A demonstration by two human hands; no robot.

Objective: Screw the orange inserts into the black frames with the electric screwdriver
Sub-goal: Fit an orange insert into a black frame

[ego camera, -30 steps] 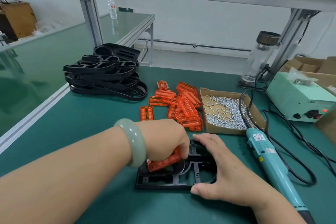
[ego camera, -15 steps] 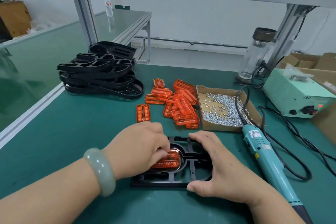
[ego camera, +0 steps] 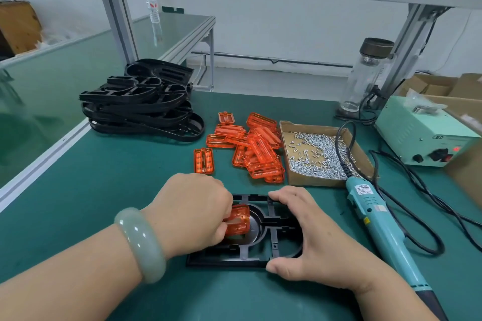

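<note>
held black frame [ego camera: 227,263] 1 | held orange insert [ego camera: 238,221] 1 | electric screwdriver [ego camera: 375,224] 1 | screw box [ego camera: 313,182] 1

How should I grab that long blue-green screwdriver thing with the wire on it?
Take the teal electric screwdriver round the middle of its long round barrel, from above, with the right hand, now beside it holding the black plastic frame. It lies flat on the green table mat, black cable at its far end, so the middle looks free to wrap.
</note>
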